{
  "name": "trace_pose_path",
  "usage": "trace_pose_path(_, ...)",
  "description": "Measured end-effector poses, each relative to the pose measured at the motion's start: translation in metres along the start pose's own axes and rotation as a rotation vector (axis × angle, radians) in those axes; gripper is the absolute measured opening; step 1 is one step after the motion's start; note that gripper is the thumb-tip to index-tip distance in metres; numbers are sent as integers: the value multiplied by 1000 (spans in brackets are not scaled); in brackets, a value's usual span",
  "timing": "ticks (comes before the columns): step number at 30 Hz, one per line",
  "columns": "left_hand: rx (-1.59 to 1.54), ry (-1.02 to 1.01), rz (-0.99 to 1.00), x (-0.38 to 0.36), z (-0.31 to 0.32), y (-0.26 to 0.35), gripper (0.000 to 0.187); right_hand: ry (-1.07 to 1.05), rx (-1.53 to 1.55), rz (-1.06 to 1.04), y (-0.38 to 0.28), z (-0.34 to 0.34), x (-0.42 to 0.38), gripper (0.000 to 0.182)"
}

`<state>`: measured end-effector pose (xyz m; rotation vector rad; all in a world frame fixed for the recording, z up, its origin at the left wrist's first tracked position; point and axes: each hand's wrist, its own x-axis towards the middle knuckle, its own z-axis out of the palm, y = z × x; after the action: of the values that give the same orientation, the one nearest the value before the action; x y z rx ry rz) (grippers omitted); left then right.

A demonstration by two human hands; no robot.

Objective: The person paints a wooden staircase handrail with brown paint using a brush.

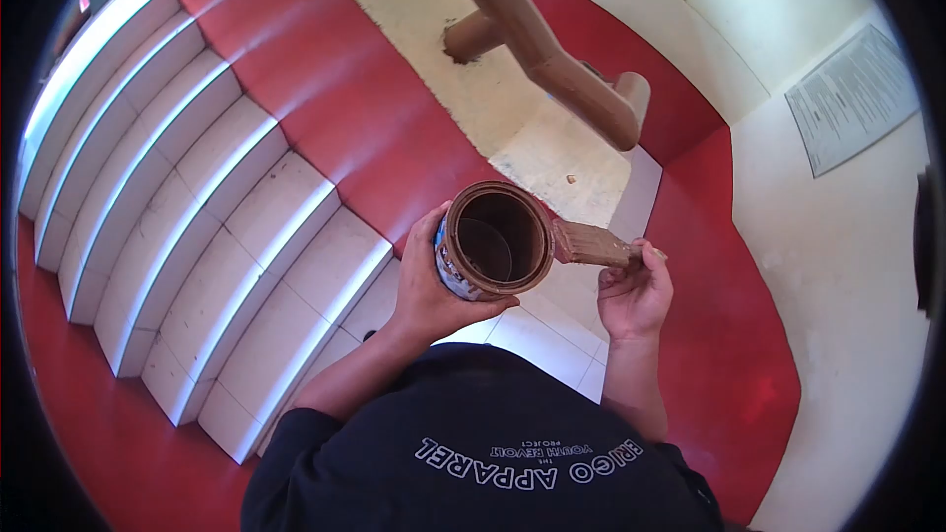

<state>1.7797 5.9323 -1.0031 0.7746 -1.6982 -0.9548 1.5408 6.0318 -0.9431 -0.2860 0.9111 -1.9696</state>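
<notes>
My left hand is wrapped round a paint can, whose open mouth faces the camera. Brown paint coats the can's rim and inner wall, and a darker pool shows inside. In my right hand is a paintbrush, pinched by the end of its brown-stained handle. The brush points left, its bristle end right beside the can's right rim.
A brown handrail rises ahead on a cream ledge. White tiled stairs lie to the left, bordered by a red band. A printed sheet hangs on the right wall.
</notes>
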Motion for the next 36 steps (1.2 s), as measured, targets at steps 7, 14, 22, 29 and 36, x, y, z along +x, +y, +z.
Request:
trace_pose_path(7,13,-54,29,14,8,10,114,58,23,-98,0,-8,-5,10)
trace_pose_path(14,80,-94,15,13,15,15,114,-54,-199,-295,-23,-26,-2,11)
trace_pose_path(22,26,-44,-14,11,22,7,114,12,-152,-269,-31,-36,7,11)
trace_pose_path(29,-314,-91,-69,13,24,1,116,67,133,20,-7,-55,13,11)
trace_pose_path(36,-409,-97,-85,-5,0,-20,110,89,290,55,-1,-65,26,12)
